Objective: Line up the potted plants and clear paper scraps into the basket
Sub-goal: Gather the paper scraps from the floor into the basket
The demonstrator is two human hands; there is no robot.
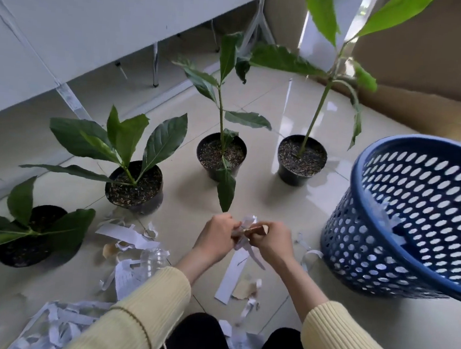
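White and brown paper is bunched between our hands, low in the middle of the view; our left hand (214, 239) curls its fingers tight round one side of the bundle of scraps (248, 223), and our right hand (272, 244) pinches the other side with the thumb on top, so both are clamped on the same wad; loose tails of it hang down between the wrists. Below it a long white strip (232, 277) lies flat on the tiled floor (290, 208), with a torn brown scrap (243, 289) just beside its near end; more white pieces (126, 234) lie to the left, and a thick heap (63, 324) sits by our left sleeve (137, 314).

Four potted plants run in a curved line from near left to far right: the nearest pot (21, 255), the second pot (137, 193), the third pot (211, 155) and the farthest pot (301, 164); each is black, upright and apart from its neighbours; a drooping leaf (226, 188) of the third plant points toward our hands.

To our right the blue basket (358, 243) stands on the floor, near the right hand but not touching it; a few white shreds (383, 217) lie inside it. Behind the plants we see a white table (99, 7) and a cardboard box (431, 67).
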